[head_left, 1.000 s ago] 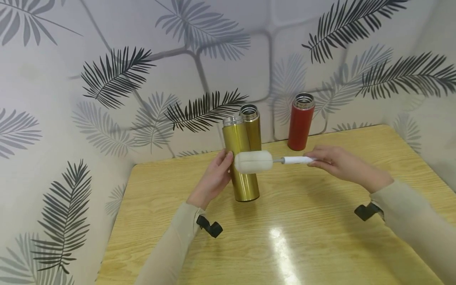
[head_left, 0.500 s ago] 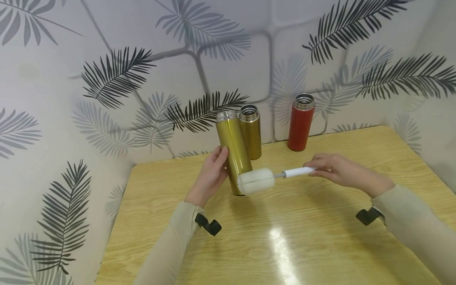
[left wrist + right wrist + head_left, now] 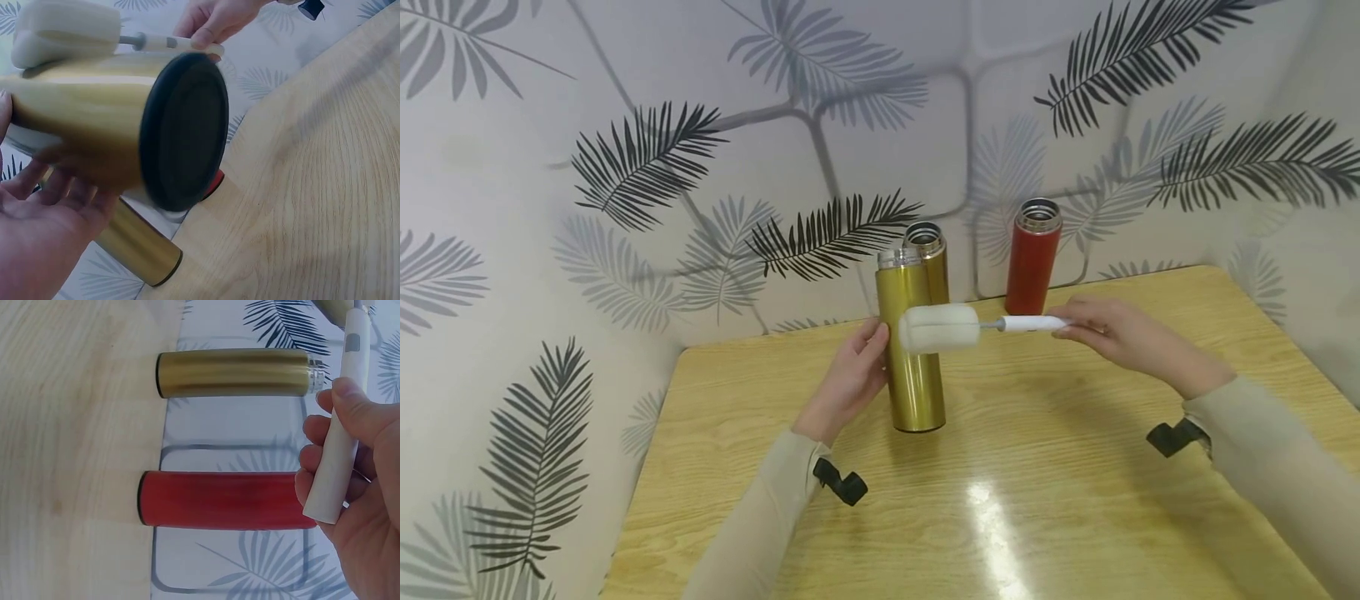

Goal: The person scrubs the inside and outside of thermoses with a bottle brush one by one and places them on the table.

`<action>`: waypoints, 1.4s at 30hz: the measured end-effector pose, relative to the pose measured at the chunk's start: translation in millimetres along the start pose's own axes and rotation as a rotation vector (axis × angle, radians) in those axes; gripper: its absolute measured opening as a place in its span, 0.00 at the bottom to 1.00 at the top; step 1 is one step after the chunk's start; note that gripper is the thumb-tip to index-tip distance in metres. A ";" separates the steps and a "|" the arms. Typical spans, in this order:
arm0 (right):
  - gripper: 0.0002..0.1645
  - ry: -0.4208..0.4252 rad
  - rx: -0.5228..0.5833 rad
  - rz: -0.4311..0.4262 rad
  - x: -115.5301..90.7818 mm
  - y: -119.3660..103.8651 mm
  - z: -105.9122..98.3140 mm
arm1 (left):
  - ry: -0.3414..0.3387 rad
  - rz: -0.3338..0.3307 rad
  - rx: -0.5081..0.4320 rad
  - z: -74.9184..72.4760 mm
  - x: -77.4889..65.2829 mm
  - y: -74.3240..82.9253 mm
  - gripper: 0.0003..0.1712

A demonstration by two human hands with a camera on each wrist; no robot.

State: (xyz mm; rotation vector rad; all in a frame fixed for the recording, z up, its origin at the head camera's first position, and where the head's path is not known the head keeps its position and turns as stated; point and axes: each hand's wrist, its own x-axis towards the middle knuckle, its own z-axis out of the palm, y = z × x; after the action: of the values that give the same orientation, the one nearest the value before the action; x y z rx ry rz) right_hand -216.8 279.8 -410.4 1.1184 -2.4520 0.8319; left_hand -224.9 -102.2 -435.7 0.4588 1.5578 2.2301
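My left hand grips a gold thermos flask round its side and holds it above the table, nearly upright. Its steel mouth has no lid, and its dark round base faces the left wrist camera. In my right hand is a bottle brush, pinched by its white handle. The brush's cream sponge head lies across the outside of the flask; the left wrist view shows it against or very close to the wall.
Behind the held flask a second gold flask stands lidless on the wooden table. To its right stands a red flask, also lidless. A leaf-patterned wall rises at the table's back edge.
The brush head slid down the flask toward its base, then came back up. The flask tilted left meanwhile and has since returned nearly upright. The standing flasks stayed put.
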 end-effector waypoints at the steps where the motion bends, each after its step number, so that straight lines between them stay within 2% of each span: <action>1: 0.18 0.008 -0.006 0.004 0.9 0.0 -1.6 | -0.006 -0.002 0.004 0.2 -0.6 -0.5 0.40; 6: 0.19 0.061 -0.060 0.005 5.2 0.0 -7.5 | -0.057 0.001 0.070 0.4 -2.0 -2.6 0.43; 9: 0.21 0.076 -0.078 0.017 7.1 0.1 -9.4 | -0.064 -0.017 0.117 1.3 -1.2 -3.3 0.51; 11: 0.22 0.077 -0.085 0.031 8.2 -0.6 -10.3 | -0.035 -0.045 0.137 3.5 -0.8 -2.4 0.48; 15: 0.23 0.076 -0.085 0.028 9.8 -1.6 -9.5 | 0.006 -0.084 0.114 6.7 -1.1 0.2 0.35; 18: 0.23 0.079 -0.070 -0.022 8.6 0.2 -6.1 | -0.024 -0.072 0.087 5.4 -1.6 0.6 0.32; 23: 0.23 0.040 -0.007 -0.067 2.8 2.6 0.3 | -0.052 -0.040 0.098 2.1 -1.6 1.8 0.36; 27: 0.22 0.000 0.038 -0.041 -2.5 1.9 4.8 | -0.032 -0.035 0.102 0.8 0.5 3.2 0.34; 35: 0.22 -0.068 0.081 -0.039 -12.4 2.5 15.3 | 0.010 -0.007 0.022 2.2 0.8 8.1 0.33; 42: 0.21 -0.115 0.105 -0.042 -22.5 1.2 19.7 | 0.061 0.013 0.036 -1.1 1.7 10.3 0.28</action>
State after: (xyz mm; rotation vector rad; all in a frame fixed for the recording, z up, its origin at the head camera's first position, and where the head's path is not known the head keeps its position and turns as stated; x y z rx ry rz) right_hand -204.2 281.2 -437.5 1.2835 -2.4930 0.9165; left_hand -228.2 -105.5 -426.3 0.4168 1.6325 2.2488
